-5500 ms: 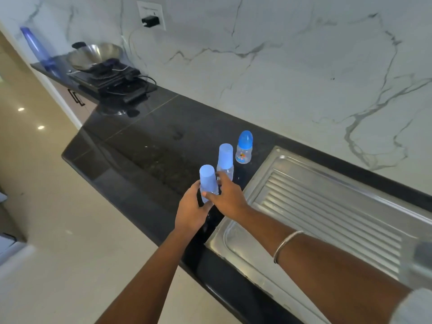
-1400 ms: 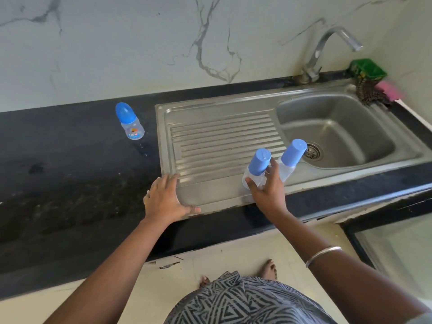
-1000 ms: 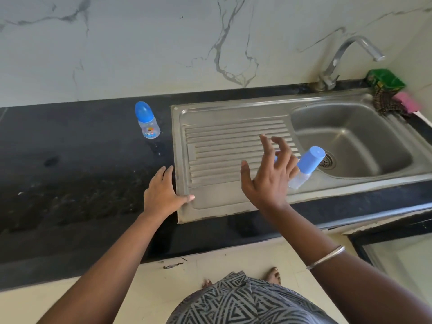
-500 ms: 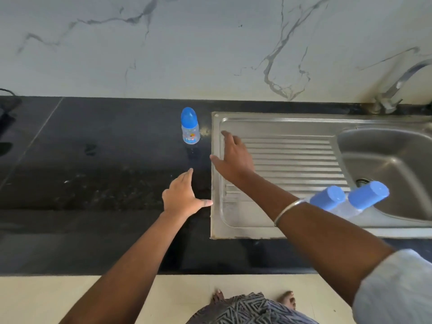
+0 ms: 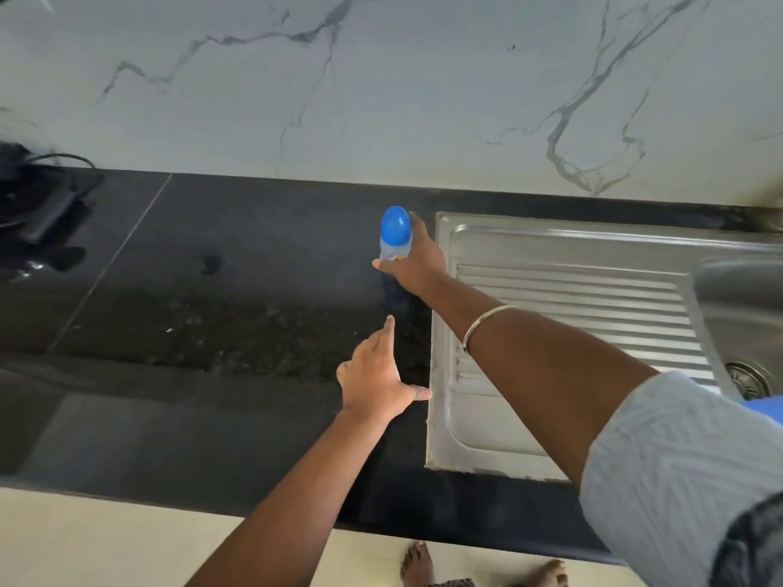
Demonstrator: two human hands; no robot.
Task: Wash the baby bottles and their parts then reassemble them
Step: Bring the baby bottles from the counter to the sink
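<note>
Right hand (image 5: 417,258) grips 1 capped bottle (image 5: 395,233) just left of the sink (image 5: 551,256); left hand (image 5: 377,383) rests flat, fingers spread. Washing not yet begun.

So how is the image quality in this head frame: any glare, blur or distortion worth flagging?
Head view: wide-angle bowing curves the countertop edge. Soft glare sits on its dark polish at left, brighter sheen on the drainboard. The sleeve close to the lens is soft. The bottle in the right hand is slightly blurred, its print unreadable.
</note>
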